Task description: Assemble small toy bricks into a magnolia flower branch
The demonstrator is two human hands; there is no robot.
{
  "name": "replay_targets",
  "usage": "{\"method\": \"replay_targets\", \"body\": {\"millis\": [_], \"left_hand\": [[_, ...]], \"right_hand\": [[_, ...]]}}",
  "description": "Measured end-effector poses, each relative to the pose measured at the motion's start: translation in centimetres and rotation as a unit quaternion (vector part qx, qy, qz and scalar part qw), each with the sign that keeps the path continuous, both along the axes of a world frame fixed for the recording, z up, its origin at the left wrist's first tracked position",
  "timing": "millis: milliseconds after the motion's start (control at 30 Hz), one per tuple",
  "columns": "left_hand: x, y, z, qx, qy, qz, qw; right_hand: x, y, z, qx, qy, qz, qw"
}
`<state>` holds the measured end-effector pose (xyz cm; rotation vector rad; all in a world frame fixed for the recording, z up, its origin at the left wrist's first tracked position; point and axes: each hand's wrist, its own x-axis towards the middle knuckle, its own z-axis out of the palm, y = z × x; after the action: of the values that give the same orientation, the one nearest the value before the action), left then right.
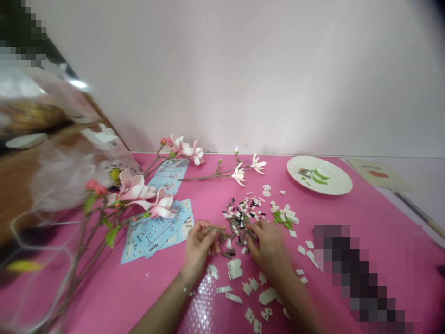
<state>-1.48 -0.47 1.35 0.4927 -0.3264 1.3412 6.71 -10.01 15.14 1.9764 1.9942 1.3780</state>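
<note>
My left hand [201, 241] is closed, pinching a thin brown stick piece [216, 228] between thumb and fingers, at the left of a pile of small pieces [239, 215]. At the pile's right side, my right hand [266, 241] reaches down with bent fingers among brown and black pieces; its fingertips are partly hidden, and what they hold cannot be made out. White flat pieces [234, 269] lie scattered below and to the right. Green and white pieces [283, 217] form a small heap right of the pile.
Pink and white flower branches [163, 204] stand at the left over blue printed sheets [153, 236]. A branch with white blossoms [205, 177] lies behind the pile. A white plate [337, 183] with green pieces is at the back right. A plastic bag [66, 176] is far left.
</note>
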Motion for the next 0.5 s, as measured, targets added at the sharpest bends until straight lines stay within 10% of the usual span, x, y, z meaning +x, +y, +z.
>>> {"method": "replay_targets", "body": {"millis": [500], "left_hand": [[0.1,-0.1,-0.2,-0.003,0.016,0.025,1.0]], "right_hand": [[1.1,-0.1,0.7,0.054,-0.026,-0.06,0.996]]}}
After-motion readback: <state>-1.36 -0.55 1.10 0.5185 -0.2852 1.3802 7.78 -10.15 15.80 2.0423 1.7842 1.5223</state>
